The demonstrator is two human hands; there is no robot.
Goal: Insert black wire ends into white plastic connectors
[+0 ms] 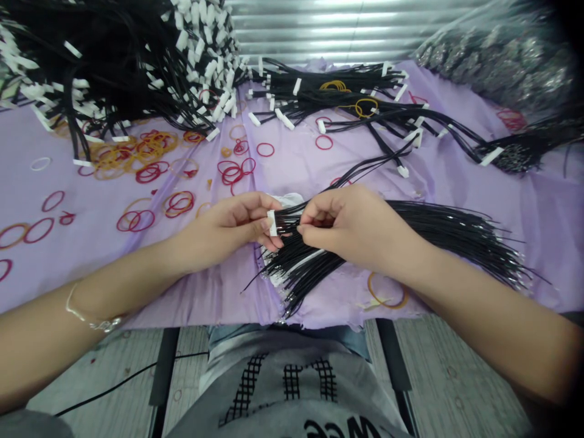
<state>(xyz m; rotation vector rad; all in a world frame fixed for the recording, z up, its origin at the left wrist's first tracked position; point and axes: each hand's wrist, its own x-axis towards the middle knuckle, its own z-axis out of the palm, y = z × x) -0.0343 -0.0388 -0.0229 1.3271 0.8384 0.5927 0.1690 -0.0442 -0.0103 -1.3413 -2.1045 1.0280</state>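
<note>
My left hand (pixel 228 228) pinches a small white plastic connector (pixel 272 222) between thumb and fingertips. Black wires run from that connector into a large harness bundle (pixel 438 228), which lies across the purple sheet (pixel 91 292). My right hand (pixel 347 225) grips several of the black wires close to the connector, with its fingertips almost meeting my left hand. Part of the bundle's middle is hidden under my right hand. A white cloth or paper scrap (pixel 286 199) shows just behind my fingers.
A big heap of black wires with white connectors (pixel 123 61) rises at the back left, and more harnesses (pixel 347 97) lie at the back right. Red and yellow rubber bands (pixel 146 152) are scattered on the sheet. A bulging plastic bag (pixel 497 55) sits at the far right.
</note>
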